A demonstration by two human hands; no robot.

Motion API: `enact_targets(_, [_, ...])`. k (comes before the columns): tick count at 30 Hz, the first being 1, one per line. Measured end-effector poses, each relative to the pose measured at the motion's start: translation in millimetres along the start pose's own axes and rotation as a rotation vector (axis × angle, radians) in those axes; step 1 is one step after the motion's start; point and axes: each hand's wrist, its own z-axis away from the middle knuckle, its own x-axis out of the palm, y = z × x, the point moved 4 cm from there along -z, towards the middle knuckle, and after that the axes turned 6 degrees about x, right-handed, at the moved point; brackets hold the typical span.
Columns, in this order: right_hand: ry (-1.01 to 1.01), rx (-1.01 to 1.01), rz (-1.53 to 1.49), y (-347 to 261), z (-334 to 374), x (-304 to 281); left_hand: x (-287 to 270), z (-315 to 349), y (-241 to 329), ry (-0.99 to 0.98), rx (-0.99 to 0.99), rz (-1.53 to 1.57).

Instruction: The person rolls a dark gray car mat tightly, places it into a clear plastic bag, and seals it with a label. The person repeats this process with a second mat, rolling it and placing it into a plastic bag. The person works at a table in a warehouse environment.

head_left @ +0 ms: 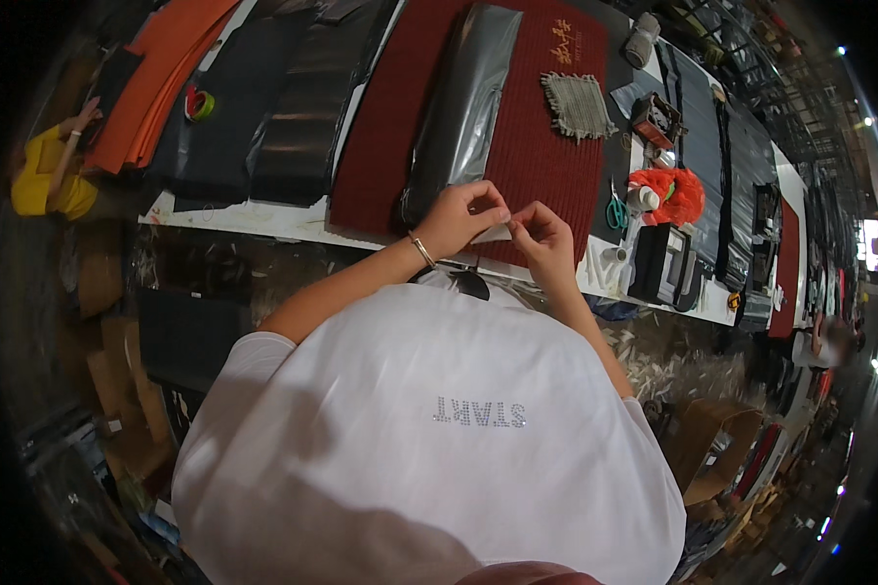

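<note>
My left hand [466, 220], with a bracelet at its wrist, and my right hand [544, 240] meet over the near edge of a dark red ribbed mat [556, 175]. Thumbs and fingers of both are pinched on a small white piece [496, 234], perhaps paper or tape; its kind is too small to tell. Just beyond my left hand, a glossy black plastic sheet [468, 97] lies folded lengthwise along the mat. Farther up on the mat rests a grey fringed cloth [576, 105], below some yellow lettering.
Right of the mat lie teal-handled scissors [616, 213], a red plastic bag [688, 200], a small box of odds and ends [658, 121] and a white roll [613, 255]. At left are black sheets [215, 146], a tape roll [200, 105] and orange mats [161, 88] beside a person in yellow [54, 180].
</note>
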Motion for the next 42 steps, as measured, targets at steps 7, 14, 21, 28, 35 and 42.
enact_targets(7, [0.080,0.133,0.377,21,17,-53,-46,-10,-63,0.098,-0.359,0.859])
enact_targets(14, [-0.016,0.490,1.395,144,78,-172,-156,-41,-52,0.781,0.145,0.179])
enact_targets(21, [-0.033,0.554,1.148,148,95,-158,-68,-68,-89,0.147,0.034,-0.998])
enact_targets(28, [0.040,0.454,1.031,135,111,-133,-50,-74,-125,0.190,0.249,-0.952])
enact_targets(35, [0.058,0.453,0.984,140,124,-114,-100,-112,-152,0.387,0.016,-0.819])
enact_targets(42, [-0.019,0.375,0.960,147,113,-72,-188,-203,-182,0.592,-0.300,-0.101])
